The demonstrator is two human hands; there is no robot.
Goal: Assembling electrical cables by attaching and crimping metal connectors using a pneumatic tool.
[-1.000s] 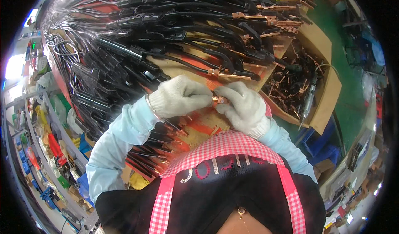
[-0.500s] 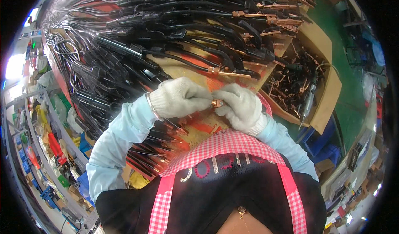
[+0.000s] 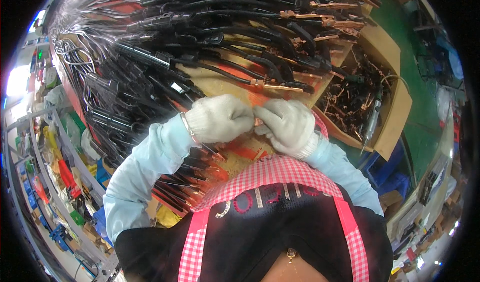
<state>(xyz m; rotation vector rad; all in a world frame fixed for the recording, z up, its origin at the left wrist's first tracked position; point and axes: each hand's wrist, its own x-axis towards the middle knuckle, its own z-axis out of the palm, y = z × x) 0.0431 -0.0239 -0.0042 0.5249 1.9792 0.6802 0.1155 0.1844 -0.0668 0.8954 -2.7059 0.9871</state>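
The copper fitting (image 3: 258,122) is clamped in the fingers of the right hand (image 3: 289,127); just leftward, the left hand (image 3: 221,119) has fingers together (the fitting's long axis is hidden).

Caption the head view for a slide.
Gloved left hand and right hand meet at a copper part beside black cables.

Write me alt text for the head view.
White-gloved left hand and right hand meet at a small copper-coloured metal piece. Black cable assemblies crowd the tan worktable; at right, an open brown cardboard box holds jumbled metal parts.
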